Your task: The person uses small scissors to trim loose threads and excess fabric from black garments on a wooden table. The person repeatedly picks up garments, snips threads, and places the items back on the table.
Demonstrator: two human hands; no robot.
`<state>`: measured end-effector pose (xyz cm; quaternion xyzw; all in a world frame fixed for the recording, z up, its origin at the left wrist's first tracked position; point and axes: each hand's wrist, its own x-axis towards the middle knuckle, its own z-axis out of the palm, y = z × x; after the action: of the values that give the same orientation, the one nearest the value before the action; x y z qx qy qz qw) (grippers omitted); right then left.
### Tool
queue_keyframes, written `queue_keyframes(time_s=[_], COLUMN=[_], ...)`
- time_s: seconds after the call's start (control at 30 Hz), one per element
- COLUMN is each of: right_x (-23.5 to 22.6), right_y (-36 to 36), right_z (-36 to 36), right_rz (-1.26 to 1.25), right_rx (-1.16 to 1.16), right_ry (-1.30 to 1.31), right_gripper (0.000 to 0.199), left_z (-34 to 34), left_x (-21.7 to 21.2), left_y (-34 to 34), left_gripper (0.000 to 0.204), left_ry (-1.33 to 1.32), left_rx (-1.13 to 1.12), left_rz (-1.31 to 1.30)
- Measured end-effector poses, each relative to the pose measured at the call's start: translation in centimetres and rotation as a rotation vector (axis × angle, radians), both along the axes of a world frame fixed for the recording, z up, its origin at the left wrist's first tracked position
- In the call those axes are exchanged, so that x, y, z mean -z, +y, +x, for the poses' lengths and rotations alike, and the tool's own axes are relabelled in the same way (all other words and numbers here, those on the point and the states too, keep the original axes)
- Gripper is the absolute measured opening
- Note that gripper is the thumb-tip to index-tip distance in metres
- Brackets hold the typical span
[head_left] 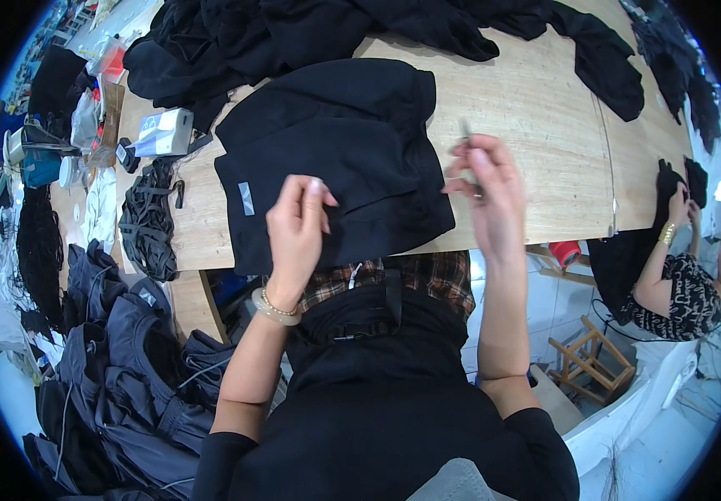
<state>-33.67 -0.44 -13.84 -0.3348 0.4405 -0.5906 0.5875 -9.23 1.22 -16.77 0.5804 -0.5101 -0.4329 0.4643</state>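
A black garment (327, 167) lies folded on the wooden table in front of me, with a small grey tag or patch (246, 199) near its left edge. Over its lower middle is my left hand (300, 219), thumb and fingers pinched together; whatever may be between them is too small to see. My right hand (494, 188) is raised just off the garment's right side, fingers curled round a small dark pointed tool (465, 129) that looks like thread snips. Blur and the fingers hide most of that tool.
Black garments (293, 37) are heaped along the table's (536, 125) far side. To the left are a bundle of black straps (150, 221) and a white-blue box (164, 134). Dark clothes (126, 359) pile up at lower left. A co-worker (677, 284) handles black cloth at right, near a wooden stool (591, 361).
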Motion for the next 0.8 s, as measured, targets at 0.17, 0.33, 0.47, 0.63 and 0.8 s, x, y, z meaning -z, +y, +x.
queue_keyframes(time_s=[0.17,0.33,0.47,0.63,0.8], right_x=[7.2,9.1,9.1,8.4,6.0], right_y=[-1.7,-2.5,-2.6,-2.5,-2.2], right_z=[3.0,2.1,2.4,2.5,3.1], right_rz=[0.085,0.113,0.123,0.126,-0.211], right_rx=[-0.151,-0.119,-0.115,-0.09,-0.115], right_ry=[-0.103,-0.133,-0.094,-0.027,0.666], right_gripper=[0.018,0.018,0.018,0.018,0.018], left_z=[1.0,2.3,1.9,1.9,2.4], left_x=[4.9,5.8,6.2,7.5,7.8], left_y=[1.2,2.4,2.6,1.8,1.9], left_gripper=[0.009,0.018,0.025,0.011,0.006], left_ry=[-0.212,-0.237,-0.304,-0.536,-0.368], left_rx=[0.124,0.148,0.207,0.154,0.127], left_rz=[-0.058,0.006,-0.085,-0.349,-0.144])
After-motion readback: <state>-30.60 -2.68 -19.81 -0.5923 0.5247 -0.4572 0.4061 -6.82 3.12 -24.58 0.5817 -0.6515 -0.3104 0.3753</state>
